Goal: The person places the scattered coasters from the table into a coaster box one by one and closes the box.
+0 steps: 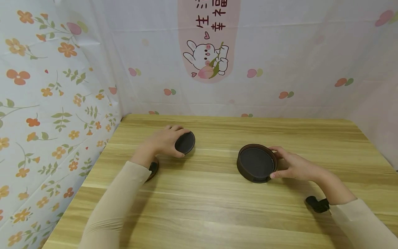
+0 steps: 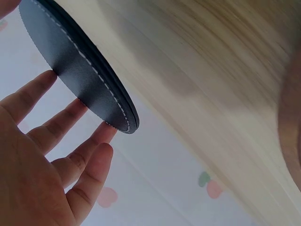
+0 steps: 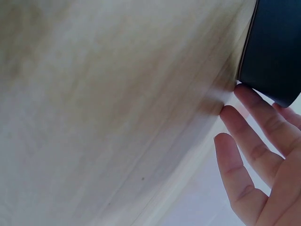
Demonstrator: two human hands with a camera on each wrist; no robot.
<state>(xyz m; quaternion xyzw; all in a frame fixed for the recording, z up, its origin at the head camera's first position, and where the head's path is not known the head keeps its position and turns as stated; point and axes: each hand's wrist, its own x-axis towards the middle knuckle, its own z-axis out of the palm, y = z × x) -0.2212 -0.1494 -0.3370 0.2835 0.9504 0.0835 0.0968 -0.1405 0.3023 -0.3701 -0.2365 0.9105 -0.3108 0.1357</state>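
Note:
My left hand (image 1: 166,140) grips a round black coaster (image 1: 185,143) by its edges, thumb on the near side and fingers on the far side. The coaster is tilted above the table, and the left wrist view shows pale stitching along the rim of the coaster (image 2: 89,70). To the right, a round, shallow coaster holder (image 1: 257,163) has a brown rim and a dark stitched base. My right hand (image 1: 295,166) holds its right side between thumb and fingers. In the right wrist view, fingertips (image 3: 244,92) lie at the lower edge of the dark holder (image 3: 273,52).
A brown round-edged thing (image 1: 152,177) lies under my left wrist, mostly hidden by the arm and a black wrist camera (image 1: 153,166). Another black wrist camera (image 1: 317,204) hangs below my right wrist. Patterned cloth (image 1: 140,45) stands behind the wooden table (image 1: 211,207) and along its left.

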